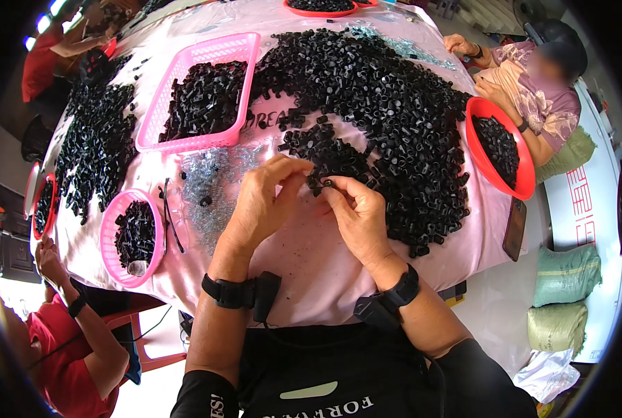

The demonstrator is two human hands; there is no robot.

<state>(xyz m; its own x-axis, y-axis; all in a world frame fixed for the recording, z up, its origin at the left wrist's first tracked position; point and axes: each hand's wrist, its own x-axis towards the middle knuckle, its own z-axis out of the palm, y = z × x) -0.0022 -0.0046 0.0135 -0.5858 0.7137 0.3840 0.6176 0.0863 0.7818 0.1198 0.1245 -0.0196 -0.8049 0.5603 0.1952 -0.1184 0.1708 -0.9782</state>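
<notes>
My right hand pinches a small black plastic cap between thumb and forefinger. Close beside it, thumb and fingers together, is my left hand; whatever sits at its fingertips is too small to make out. Both hands are over the pink tablecloth, at the near edge of a small cluster of black caps. Beyond and to the right spreads a large heap of the same hollow black pieces. Left of my left hand lies a scatter of small clear pieces.
A pink rectangular basket and a round pink basket hold black parts. Glasses lie between that round basket and the clear pieces. At right are a red bowl and a phone. Co-workers sit at both sides.
</notes>
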